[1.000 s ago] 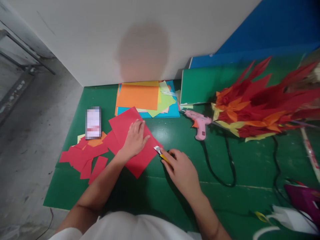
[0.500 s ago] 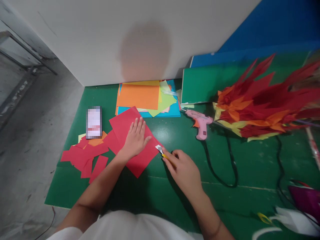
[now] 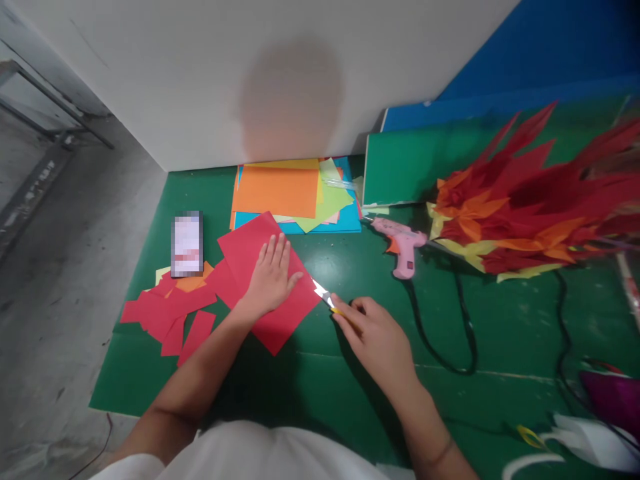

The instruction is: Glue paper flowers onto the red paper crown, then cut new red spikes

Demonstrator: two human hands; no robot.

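Observation:
A red sheet of paper [image 3: 280, 320] lies at an angle on the green table. My left hand [image 3: 273, 273] rests flat on it, fingers stretched out, pressing it down. In my right hand [image 3: 377, 337] is a utility knife [image 3: 327, 299] with a yellow handle and a shiny blade. The blade's tip is at the sheet's right edge, close to my left thumb. Left of the sheet, cut red paper pieces [image 3: 170, 313] lie in a loose heap, with some orange and yellow bits among them.
A phone [image 3: 187, 243] lies above the scraps. Coloured paper sheets [image 3: 277, 193] are stacked against the white wall. A pink glue gun [image 3: 403, 243] with a black cord lies right. Beyond it is a red and orange paper flower-like bunch [image 3: 505, 200]. A green board [image 3: 400, 167] leans behind.
My right hand has drawn the knife slightly to the right and away from my left hand, so more of the blade shows. My left hand and the red sheet have stayed in place.

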